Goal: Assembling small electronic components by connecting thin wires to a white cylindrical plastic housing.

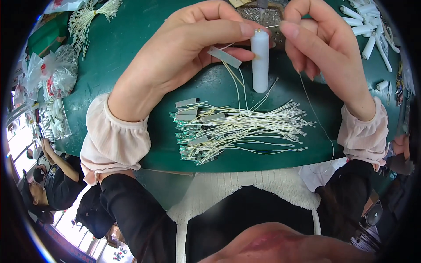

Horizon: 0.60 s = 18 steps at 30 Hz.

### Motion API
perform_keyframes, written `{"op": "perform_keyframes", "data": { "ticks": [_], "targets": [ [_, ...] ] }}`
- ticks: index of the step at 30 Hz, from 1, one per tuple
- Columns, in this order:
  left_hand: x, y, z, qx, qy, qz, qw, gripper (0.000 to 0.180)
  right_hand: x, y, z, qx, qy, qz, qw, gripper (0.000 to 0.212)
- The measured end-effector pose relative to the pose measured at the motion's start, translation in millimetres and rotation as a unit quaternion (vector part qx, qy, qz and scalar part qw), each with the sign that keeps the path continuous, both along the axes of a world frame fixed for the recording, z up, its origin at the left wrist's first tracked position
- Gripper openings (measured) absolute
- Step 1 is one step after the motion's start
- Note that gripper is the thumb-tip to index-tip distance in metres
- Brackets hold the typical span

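My left hand is closed around a white cylindrical battery cell, held upright with its metal-tipped end at the top. Between the same hand's fingers hangs a small grey pad with thin white and yellow wires. My right hand pinches a thin solder wire that reaches toward the cell's top; a fine strand trails from this hand down past the table edge. Just beyond the cell is the soldering iron tip. Nearer me lies a bundle of wired circuit boards with grey pads.
On the green table, white cells are heaped at the far right. A tied wire bundle lies far left, near plastic bags. Behind the cell is a worn metal tray. Another person is at the left.
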<state>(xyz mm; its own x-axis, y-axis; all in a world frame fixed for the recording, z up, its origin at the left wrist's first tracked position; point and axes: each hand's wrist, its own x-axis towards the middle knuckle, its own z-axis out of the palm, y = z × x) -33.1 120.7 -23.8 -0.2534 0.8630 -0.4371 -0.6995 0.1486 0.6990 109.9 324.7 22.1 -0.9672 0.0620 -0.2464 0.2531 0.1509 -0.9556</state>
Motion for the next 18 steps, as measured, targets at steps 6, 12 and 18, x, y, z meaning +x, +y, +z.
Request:
{"op": "perform_keyframes", "data": {
  "ticks": [6,12,18],
  "targets": [
    [0.5,1.6,2.3,0.023,-0.002,0.029,0.999,0.006,-0.2,-1.0,-18.3,-0.001,0.06,0.011,0.998,0.013],
    [0.2,1.9,-0.3,0.04,-0.006,0.036,0.999,0.005,-0.7,-2.0,-20.0,0.05,0.098,0.018,0.994,0.012],
    [1.9,2.9,5.6,0.057,-0.005,0.038,0.998,0.005,0.5,-3.2,-25.9,0.011,0.12,-0.007,0.993,0.013]
  ]
}}
